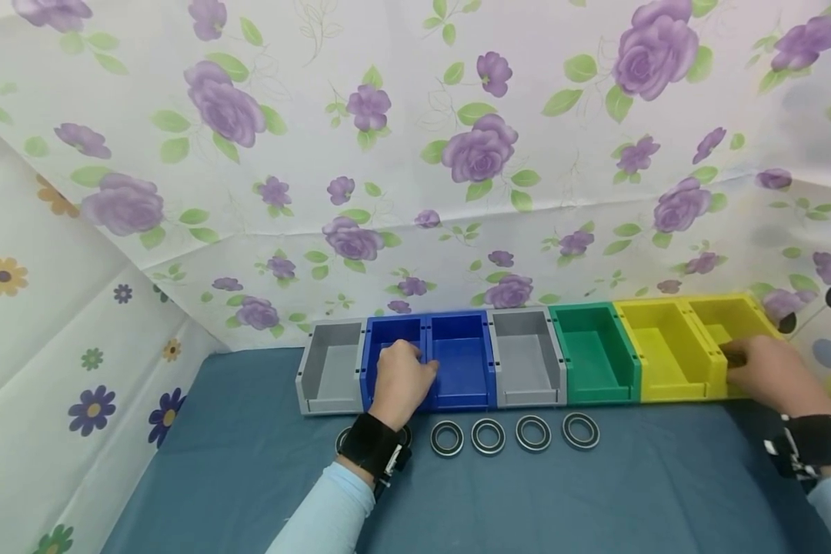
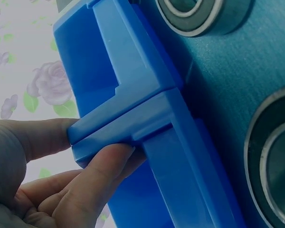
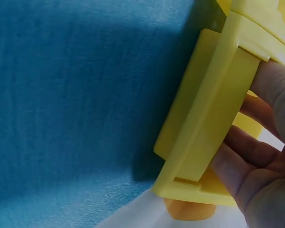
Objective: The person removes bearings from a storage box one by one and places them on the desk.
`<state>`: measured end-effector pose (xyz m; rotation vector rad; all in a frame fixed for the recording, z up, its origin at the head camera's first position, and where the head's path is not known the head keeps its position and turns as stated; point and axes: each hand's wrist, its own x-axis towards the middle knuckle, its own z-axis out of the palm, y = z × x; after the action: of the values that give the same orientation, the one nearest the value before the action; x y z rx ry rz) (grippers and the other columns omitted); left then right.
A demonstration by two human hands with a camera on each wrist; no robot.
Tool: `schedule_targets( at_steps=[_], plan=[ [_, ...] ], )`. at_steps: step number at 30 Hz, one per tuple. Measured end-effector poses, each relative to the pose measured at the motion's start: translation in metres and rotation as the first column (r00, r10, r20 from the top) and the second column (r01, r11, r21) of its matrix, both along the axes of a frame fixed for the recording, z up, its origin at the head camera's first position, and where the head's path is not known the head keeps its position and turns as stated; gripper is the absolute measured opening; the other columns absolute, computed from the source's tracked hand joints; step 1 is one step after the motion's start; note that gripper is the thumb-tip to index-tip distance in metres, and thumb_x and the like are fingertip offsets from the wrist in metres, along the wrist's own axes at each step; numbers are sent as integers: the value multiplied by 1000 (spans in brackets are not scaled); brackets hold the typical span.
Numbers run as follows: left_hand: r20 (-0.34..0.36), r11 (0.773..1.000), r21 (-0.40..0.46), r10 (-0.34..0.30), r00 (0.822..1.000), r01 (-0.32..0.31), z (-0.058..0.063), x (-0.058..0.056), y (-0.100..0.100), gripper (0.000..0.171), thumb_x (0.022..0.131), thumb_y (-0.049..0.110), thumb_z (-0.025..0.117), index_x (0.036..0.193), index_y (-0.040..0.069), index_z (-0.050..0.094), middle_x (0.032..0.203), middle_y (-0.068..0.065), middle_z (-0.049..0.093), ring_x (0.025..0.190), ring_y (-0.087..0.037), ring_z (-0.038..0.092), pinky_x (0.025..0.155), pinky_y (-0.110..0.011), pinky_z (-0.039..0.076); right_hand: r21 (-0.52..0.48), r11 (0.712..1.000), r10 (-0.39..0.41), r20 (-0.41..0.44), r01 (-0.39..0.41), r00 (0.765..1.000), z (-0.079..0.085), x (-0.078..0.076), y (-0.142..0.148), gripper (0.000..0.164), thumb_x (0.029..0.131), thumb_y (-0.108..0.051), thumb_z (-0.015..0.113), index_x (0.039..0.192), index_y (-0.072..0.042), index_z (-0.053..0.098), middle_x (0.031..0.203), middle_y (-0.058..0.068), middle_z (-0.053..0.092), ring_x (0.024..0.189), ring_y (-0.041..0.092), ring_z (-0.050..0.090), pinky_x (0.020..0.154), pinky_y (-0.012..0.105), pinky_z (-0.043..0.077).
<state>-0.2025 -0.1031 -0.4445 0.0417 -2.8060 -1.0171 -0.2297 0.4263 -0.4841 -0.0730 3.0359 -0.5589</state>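
My left hand (image 1: 403, 377) pinches the adjoining side walls of two blue bins (image 1: 460, 362), with the thumb on one side and fingers on the other, as the left wrist view shows. At the far right, my right hand (image 1: 769, 373) reaches into the end yellow bin (image 1: 723, 319). In the right wrist view its fingers (image 3: 249, 147) are bent behind the bin's front lip (image 3: 216, 118), the thumb close to the side wall. I cannot tell whether they hold anything. Ring-shaped bearings (image 1: 488, 437) lie in a row before the bins, some partly hidden by my left wrist.
The bins stand side by side: a grey bin (image 1: 332, 358) at the left end, another grey bin (image 1: 526, 354), a green bin (image 1: 595, 350) and a second yellow bin (image 1: 661, 350). A blue-green cloth (image 1: 526, 508) covers the table. Behind hangs a flowered sheet (image 1: 415, 169).
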Motion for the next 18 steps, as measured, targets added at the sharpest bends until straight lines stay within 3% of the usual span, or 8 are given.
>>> schedule_targets(
  at_steps=[9,18],
  plan=[
    [-8,1000,-7,5,1000,-5,-1,-1,1,50,81,23,71,53,16,29,55,8,15,40,-7,19,37,-23,18,-16,999,-48,-59,47,997,-2,9,-3,50,77,-16,69,114,14,54,95,26,59,70,26,51,54,35,46],
    [-2,1000,-3,0,1000,0,0,-1,0,50,81,22,70,53,16,30,54,9,16,39,-7,22,37,-23,18,-32,998,-64,-114,61,991,1,14,-5,47,77,-17,71,111,13,56,100,31,57,69,26,55,52,35,48]
  ],
)
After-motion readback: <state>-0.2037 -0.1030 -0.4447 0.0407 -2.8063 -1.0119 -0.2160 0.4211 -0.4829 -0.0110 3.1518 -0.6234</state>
